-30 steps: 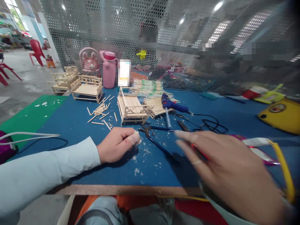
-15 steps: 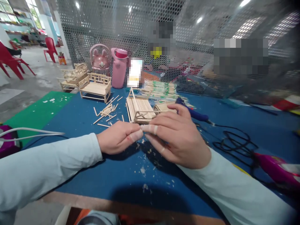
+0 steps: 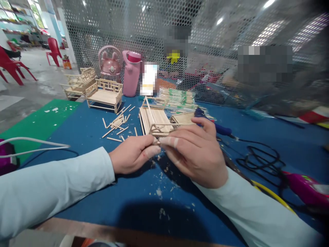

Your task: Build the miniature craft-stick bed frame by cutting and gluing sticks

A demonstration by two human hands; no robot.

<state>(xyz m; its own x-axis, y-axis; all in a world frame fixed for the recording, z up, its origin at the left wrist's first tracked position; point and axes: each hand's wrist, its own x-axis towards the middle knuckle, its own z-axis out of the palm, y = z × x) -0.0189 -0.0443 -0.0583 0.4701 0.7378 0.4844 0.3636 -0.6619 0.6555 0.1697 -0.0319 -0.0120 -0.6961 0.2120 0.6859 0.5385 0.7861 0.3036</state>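
My left hand (image 3: 135, 153) is closed, thumb and forefinger pinched on something too small to make out. Its fingertips meet those of my right hand (image 3: 196, 152), which is also pinched, with its fingers wrapped in pale tape. What lies between the fingertips is mostly hidden. Just beyond them stands a small wooden bench-like frame (image 3: 155, 118) with a slatted top and a low railing at its near side. Short loose sticks (image 3: 117, 122) lie scattered to the left of it.
Finished miniature wooden benches (image 3: 105, 96) stand at the back left, beside a pink bottle (image 3: 131, 75). Bundled sticks (image 3: 177, 97) lie behind. A blue-handled tool (image 3: 222, 129) with a black cable (image 3: 259, 154) is on the right. A perforated metal screen (image 3: 108, 20) rises behind the table.
The view has shifted slightly. Both hands remain together at the fingertips, and the right hand's fingers have drawn in closer to the left's.
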